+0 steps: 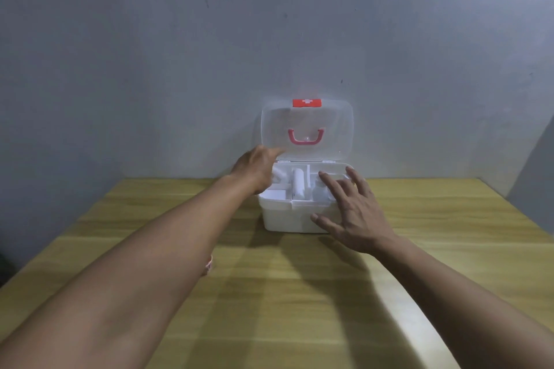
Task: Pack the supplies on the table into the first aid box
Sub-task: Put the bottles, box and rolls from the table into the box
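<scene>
Left hand [259, 169] is reaching over the rear left corner of the first aid box [287, 219], with its fingertips at the lower left edge of the raised lid [305, 132]; whether they are gripping the lid edge or only touching it cannot be told. Right hand [353, 213] is hovering with fingers spread and holding nothing, over the box's front right corner, thumb near the front wall.

First aid box is standing on the wooden table [299, 293], near the wall, with its lid upright. White supplies are lying in the tray compartments, including a bandage roll [298, 186] in the middle one. A small pink-and-white item [209, 263] is showing on the table beside the left forearm, mostly hidden and not identifiable.

Handling judgement: the box is appearing to be thin, light plastic, likely to slide on the smooth tabletop when pushed. Steadying the base with the right palm is advisable while the left hand is swinging the lid down by its free edge. The translucent lid is likely flexible; the red latch [306, 103] is the closing point.
</scene>
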The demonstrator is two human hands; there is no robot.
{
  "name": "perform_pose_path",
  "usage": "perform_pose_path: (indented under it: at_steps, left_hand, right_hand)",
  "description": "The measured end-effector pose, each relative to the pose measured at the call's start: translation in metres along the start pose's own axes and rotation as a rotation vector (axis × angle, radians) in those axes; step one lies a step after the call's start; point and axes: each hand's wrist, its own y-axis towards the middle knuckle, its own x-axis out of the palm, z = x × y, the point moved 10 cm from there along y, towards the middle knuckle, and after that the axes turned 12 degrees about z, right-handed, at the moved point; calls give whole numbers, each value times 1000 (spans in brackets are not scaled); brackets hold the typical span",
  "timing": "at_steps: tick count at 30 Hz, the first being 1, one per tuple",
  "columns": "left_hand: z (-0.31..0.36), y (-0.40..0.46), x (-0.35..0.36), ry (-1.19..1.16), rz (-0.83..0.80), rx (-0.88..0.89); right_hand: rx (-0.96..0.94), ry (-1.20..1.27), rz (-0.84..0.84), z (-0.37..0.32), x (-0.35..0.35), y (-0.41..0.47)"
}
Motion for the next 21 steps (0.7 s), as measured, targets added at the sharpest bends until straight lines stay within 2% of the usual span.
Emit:
perform_pose_path:
  at_steps: [5,12,16,18,21]
  left_hand:
    - [-41,-27,-27,-88,-5,-164]
    - [-100,-103,-2,-44,-462,-318]
    - [-113,-140,16,-74,-618,-397]
    - [-110,-147,19,-78,-621,-388]
    - [-110,-151,19,-47,-538,-386]
  right_hand:
    - [3,-1,-1,0,1,0]
    - [14,-8,-10,-2,-2,-1]
    - [17,-12,-10,-2,-3,-1]
    - [16,-21,-7,-2,-3,-1]
    - [13,-25,-7,-2,-3,-1]
